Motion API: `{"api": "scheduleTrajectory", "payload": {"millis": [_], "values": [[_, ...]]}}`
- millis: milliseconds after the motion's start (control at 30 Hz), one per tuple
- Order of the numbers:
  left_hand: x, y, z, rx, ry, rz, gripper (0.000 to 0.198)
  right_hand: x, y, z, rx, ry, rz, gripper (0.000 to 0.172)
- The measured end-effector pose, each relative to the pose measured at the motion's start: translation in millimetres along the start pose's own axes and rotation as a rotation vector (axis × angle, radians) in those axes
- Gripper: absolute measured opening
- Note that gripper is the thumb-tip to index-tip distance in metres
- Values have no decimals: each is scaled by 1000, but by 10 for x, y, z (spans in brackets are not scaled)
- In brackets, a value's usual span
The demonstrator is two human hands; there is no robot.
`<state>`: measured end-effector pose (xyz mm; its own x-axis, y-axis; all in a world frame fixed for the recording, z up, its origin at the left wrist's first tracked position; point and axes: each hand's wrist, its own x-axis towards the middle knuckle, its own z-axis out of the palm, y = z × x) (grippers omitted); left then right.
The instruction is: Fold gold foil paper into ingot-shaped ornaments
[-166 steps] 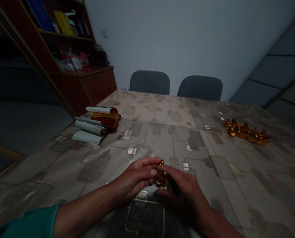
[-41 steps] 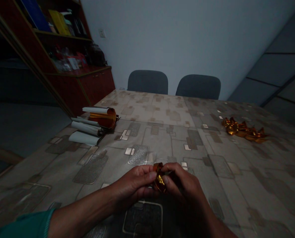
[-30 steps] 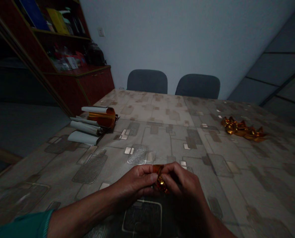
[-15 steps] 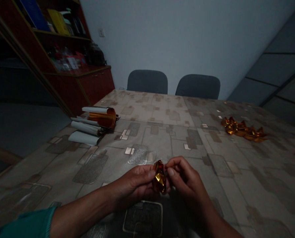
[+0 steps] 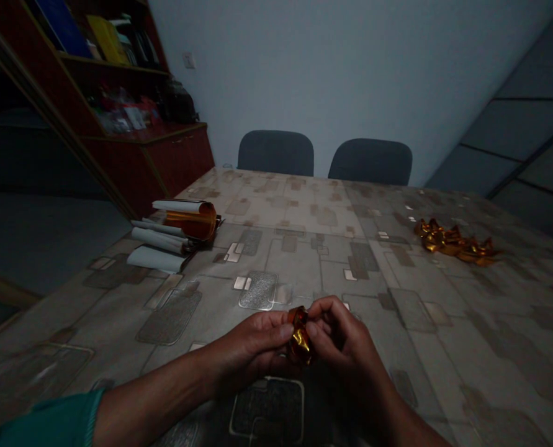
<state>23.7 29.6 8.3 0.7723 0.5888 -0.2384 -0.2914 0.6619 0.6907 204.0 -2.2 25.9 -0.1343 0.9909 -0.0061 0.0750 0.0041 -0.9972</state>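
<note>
Because the room is dimly lit, its far end shows mostly in outline: a red-brown wooden shelf cabinet stands at the left, and two dark grey upholstered chairs stand beyond a long table covered in glossy grey-beige patterned cloth. Near the table's left side lies a bundle of white rolled sheets beside a curled amber-gold foil sheet, so some material appears unused. Well across to the right, a loose row of crumpled gold foil pieces suggests that a fair number are finished. At the near edge, the left hand, below a teal sleeve, and the right hand are both closed, their fingers pinching a crumpled gold-and-red foil piece from either side, just above the cloth. How the foil is folded inside that grip is hidden.
</note>
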Motion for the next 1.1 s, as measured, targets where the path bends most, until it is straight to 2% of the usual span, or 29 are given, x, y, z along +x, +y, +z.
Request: {"api": "scheduleTrajectory", "payload": {"millis": [133,300,433,600,767,967,1100], "values": [[27,1,15,-84,70,97,27,-17,-5,-24,128,-22,4,19],[38,4,42,-107,124,195,31,-25,0,14,6,-38,-4,32],[18,14,58,-59,117,174,38,-11,12,17,-2,3,-19,22],[26,12,58,-50,213,167,32,8,40,-15,81,3,-84,17],[31,12,89,-63,274,184,30,26,44,-14,39,-2,-114,14],[31,-14,25,136,184,223,28,-5,30,-14,-90,16,-151,11],[47,-51,-4,179,190,212,29,-31,11,-6,-181,11,-233,6]]}}
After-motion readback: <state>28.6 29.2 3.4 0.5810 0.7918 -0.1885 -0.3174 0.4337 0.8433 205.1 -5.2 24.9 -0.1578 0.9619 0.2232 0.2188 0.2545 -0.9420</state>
